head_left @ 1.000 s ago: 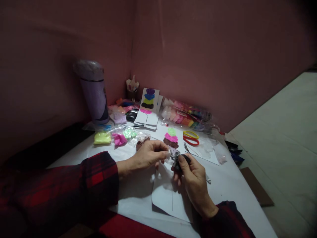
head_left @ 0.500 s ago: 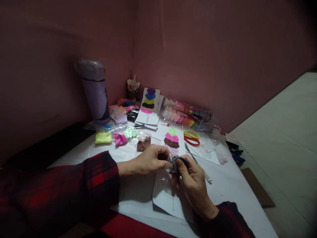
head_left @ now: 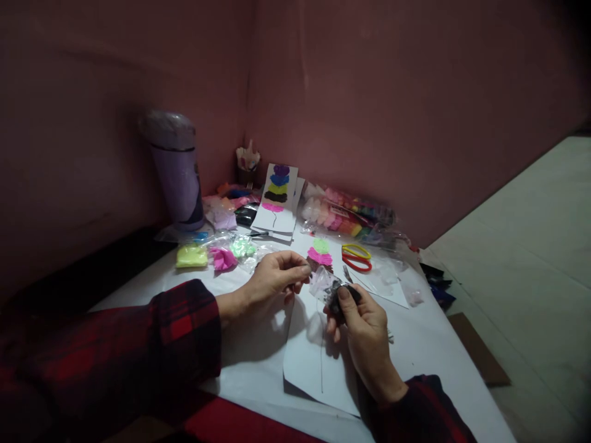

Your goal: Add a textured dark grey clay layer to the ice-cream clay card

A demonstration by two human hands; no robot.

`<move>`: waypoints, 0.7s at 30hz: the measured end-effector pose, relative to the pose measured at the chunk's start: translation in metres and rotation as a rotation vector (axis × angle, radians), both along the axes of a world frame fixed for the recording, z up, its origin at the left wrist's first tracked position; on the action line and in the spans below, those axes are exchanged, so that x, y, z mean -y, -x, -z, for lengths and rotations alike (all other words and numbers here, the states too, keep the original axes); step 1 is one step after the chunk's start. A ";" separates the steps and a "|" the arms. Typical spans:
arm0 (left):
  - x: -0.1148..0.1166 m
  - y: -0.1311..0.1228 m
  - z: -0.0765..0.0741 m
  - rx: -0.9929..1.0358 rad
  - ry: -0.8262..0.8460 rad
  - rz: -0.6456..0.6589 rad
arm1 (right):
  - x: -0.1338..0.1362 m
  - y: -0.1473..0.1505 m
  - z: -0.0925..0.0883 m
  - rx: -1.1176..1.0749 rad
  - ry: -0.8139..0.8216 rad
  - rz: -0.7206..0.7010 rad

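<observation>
My right hand (head_left: 367, 326) grips a small clear plastic bag of black clay (head_left: 339, 296), thumb pressed on the dark lump. The bag's clear open end points left. My left hand (head_left: 279, 275) is beside that end with thumb and fingertips pinched together; whatever they hold is too small to make out. Under both hands lies a white paper sheet (head_left: 307, 363) with a thin drawn line. Farther up the sheet are textured clay bands, a green one (head_left: 322, 246) above a pink one (head_left: 319, 257); lower bands are partly hidden behind my hands.
Yellow-and-red-handled scissors (head_left: 356, 257) and a fork (head_left: 347, 274) lie on the right. Bagged yellow clay (head_left: 191, 256) and pink clay (head_left: 223, 259) sit left. Behind stand a purple tumbler (head_left: 178, 178), a decorated card (head_left: 278, 197) and a pack of coloured clays (head_left: 341, 215).
My left hand has drawn back to the left and up, off the bag. My right hand keeps the bag, now tilted with its clear end showing.
</observation>
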State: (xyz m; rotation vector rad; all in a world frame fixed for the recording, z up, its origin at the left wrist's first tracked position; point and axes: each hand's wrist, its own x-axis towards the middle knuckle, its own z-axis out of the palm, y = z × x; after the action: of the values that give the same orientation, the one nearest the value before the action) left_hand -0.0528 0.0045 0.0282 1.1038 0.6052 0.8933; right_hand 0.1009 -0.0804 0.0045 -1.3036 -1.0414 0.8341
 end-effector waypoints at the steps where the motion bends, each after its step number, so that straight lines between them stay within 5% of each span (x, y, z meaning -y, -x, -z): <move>1: 0.001 0.000 -0.001 0.019 0.036 -0.011 | 0.000 0.000 0.000 -0.006 0.000 0.010; 21: -0.002 0.003 -0.007 0.132 0.370 0.069 | -0.003 -0.001 0.002 -0.079 -0.007 0.064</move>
State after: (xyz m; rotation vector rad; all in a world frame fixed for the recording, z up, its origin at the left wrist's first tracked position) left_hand -0.0562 0.0064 0.0348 0.7224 0.5908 0.7507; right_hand 0.1022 -0.0770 0.0030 -1.2819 -0.9348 0.8260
